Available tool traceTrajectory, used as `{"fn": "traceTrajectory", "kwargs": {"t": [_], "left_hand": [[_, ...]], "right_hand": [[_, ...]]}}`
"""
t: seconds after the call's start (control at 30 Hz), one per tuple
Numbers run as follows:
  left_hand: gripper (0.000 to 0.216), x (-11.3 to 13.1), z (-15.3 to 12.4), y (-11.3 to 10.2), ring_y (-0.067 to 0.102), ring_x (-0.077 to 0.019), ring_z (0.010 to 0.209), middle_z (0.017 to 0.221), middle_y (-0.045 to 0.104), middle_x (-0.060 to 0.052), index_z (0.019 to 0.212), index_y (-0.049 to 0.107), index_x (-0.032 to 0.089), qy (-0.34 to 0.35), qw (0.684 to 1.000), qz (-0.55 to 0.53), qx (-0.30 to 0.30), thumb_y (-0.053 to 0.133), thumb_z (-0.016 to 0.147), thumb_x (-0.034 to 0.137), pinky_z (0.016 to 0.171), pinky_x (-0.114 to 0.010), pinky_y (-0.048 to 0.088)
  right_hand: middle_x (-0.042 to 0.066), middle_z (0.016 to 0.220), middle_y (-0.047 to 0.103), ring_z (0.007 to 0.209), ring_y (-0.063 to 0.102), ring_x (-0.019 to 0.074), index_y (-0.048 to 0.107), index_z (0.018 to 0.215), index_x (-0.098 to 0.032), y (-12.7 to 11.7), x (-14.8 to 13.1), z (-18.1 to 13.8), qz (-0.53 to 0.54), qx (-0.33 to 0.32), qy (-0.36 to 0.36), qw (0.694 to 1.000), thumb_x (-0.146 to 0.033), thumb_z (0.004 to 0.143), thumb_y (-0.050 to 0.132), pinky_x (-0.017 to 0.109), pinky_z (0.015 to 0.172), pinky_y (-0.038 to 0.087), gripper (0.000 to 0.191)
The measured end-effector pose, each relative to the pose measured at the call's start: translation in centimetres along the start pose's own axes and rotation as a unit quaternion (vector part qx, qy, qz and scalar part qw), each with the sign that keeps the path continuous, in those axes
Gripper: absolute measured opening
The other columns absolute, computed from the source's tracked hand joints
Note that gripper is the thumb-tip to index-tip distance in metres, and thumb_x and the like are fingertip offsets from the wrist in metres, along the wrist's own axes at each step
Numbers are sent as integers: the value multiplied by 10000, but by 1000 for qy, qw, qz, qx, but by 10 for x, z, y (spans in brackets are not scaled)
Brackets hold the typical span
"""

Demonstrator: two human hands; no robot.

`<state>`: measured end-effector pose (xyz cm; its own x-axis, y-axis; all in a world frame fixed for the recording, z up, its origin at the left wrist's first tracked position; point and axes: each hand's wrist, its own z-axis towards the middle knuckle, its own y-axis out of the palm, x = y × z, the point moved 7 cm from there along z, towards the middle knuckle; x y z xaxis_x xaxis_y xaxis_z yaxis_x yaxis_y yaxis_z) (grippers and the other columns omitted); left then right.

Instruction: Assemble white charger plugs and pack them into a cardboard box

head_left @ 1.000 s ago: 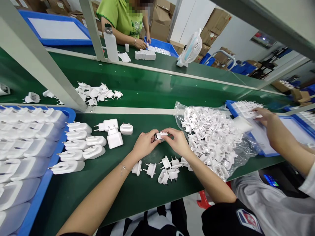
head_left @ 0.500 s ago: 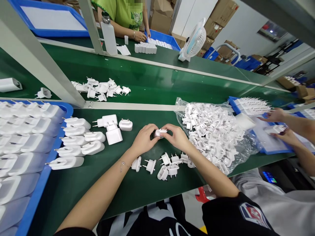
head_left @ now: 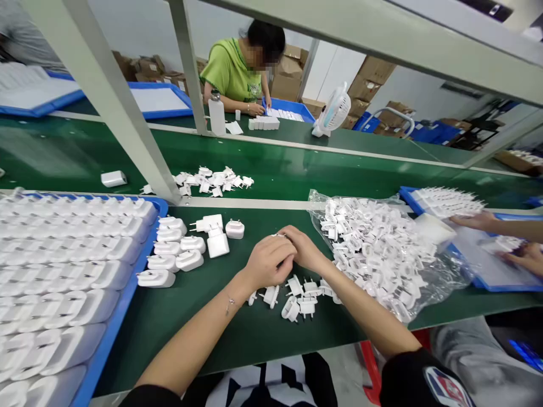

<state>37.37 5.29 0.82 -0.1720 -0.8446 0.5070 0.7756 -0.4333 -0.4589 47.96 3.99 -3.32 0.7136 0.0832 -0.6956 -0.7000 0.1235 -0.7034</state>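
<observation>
My left hand (head_left: 271, 261) is closed over a white plug charger, and my right hand (head_left: 302, 249) grips its far side. The hands touch each other above the table, and the charger is almost wholly hidden between them. Just below them lie several loose white two-pin plug heads (head_left: 307, 306), some on their backs. Left of my hands, white chargers (head_left: 190, 260) lie in a small group, with a single upright charger (head_left: 235, 229) and a square white adapter (head_left: 218, 244) beside them.
A blue tray (head_left: 139, 265) full of chargers stands at left. A clear plastic bag (head_left: 449, 277) heaped with plug heads lies at right. More plug heads (head_left: 216, 182) sit behind the metal rail (head_left: 254, 202). A co-worker's hands (head_left: 530, 257) work at far right; another person (head_left: 237, 79) sits opposite.
My left hand has rolled over the charger, covering it, where before both hands held it by the fingertips. The camera view has tilted up and shifted left.
</observation>
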Motion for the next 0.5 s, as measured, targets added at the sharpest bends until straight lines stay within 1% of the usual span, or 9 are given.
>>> {"fn": "traceTrajectory", "kwargs": {"t": [0.03,0.1,0.17,0.23,0.27,0.33,0.37,0.4,0.5], "left_hand": [[127,6,2,-4,565,-161,711,746,619,-38,811,567,184,17,1000,-18,-6,443,810,153,655,-291,430],[129,7,4,-9,526,-144,618,655,588,-16,770,563,180,-5,998,-52,-28,444,817,163,604,-277,413],[162,-4,1,-11,511,-138,603,639,577,-12,743,562,177,-64,994,-64,-56,430,838,178,597,-269,405],[195,-16,-8,-11,498,-131,582,611,553,-3,715,557,177,-118,989,-53,-67,419,852,191,583,-259,392],[202,-22,-13,-10,488,-126,564,593,537,3,703,553,176,-135,987,-43,-72,419,853,192,566,-251,379],[201,-30,-21,-7,468,-120,530,559,505,15,693,549,177,-157,984,-14,-81,422,849,190,530,-244,345],[197,-32,-23,-5,470,-121,530,555,502,16,691,547,178,-164,983,6,-82,425,846,189,526,-246,335],[193,-35,-25,-5,476,-124,537,563,510,14,693,546,178,-169,982,26,-80,426,844,187,528,-250,330],[188,-42,-25,-10,495,-139,566,597,535,1,708,543,180,-199,975,85,-43,421,850,197,554,-270,342]], "right_hand": [[47,984,566,900,555,184,558,1043,-206,7,-5,7,35,-23,-25,999,-134,747,517,310,792,452,308],[54,1069,537,902,557,172,524,1147,-219,22,-10,23,109,-68,-48,991,-130,722,534,307,783,465,435],[69,1143,490,833,557,140,465,1225,-228,33,-3,38,160,-83,-12,983,-138,722,528,287,719,477,515],[98,1213,444,789,534,118,391,1292,-228,41,7,51,170,-97,36,980,-141,710,539,274,678,474,607],[113,1258,422,791,519,116,342,1333,-231,46,9,55,161,-120,39,979,-141,697,555,274,679,471,677],[124,1330,388,801,494,119,238,1407,-249,57,7,61,127,-178,7,976,-127,684,566,281,696,466,803],[116,1325,409,803,490,124,221,1423,-255,62,4,64,107,-198,-17,974,-120,691,556,287,707,464,817],[103,1285,459,801,496,132,246,1423,-250,67,2,67,93,-205,-37,974,-116,702,541,297,717,463,791],[72,1124,582,876,552,181,435,1336,-203,77,-5,78,91,-193,-80,974,-118,734,504,341,804,460,612]]}}
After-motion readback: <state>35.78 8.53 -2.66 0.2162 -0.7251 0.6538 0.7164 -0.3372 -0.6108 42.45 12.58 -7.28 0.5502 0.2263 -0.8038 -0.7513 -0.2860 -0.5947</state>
